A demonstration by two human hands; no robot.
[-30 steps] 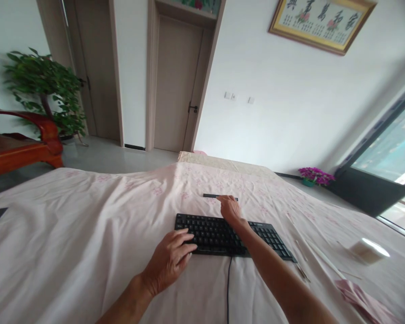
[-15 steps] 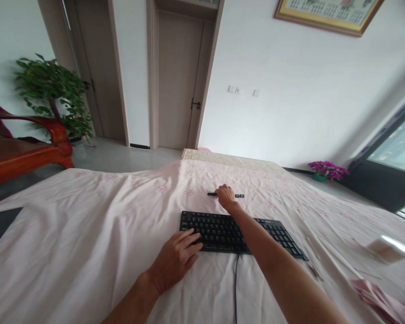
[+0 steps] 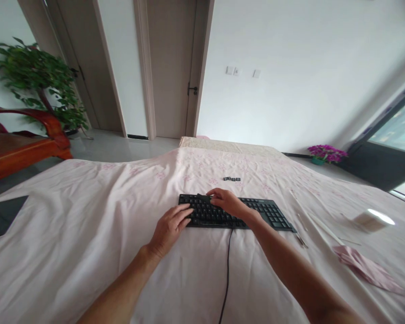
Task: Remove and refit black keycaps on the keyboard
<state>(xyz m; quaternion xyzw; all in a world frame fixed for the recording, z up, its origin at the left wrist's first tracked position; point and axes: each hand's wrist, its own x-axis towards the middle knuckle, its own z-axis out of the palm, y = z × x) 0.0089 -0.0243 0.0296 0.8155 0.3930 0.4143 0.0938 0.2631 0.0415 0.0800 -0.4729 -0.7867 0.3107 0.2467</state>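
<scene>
A black keyboard [image 3: 268, 212] lies across the pink flowered cloth, its cable running toward me. At its left end rests my left hand [image 3: 171, 221], open, with the fingertips over the keys. My right hand [image 3: 224, 201] is above the middle of the keyboard, thumb and fingers closed on a long black spacebar keycap [image 3: 202, 196]. Part of that keycap is hidden by the fingers. A bare strip shows in the keyboard's front row. Several small black keycaps [image 3: 233, 179] lie on the cloth behind the keyboard.
On the right are a thin metal tool [image 3: 302, 241], cotton swabs [image 3: 349, 241], a round tub [image 3: 373, 220] and a crumpled pink cloth [image 3: 366, 267]. A dark flat panel [image 3: 5, 217] lies at left. Beyond stand a wooden chair [image 3: 27, 150] and a potted plant [image 3: 42, 85].
My right hand has come back from the cloth behind the keyboard to over the keys, bringing the spacebar keycap. My left hand stays at the keyboard's left end. The view has tilted down.
</scene>
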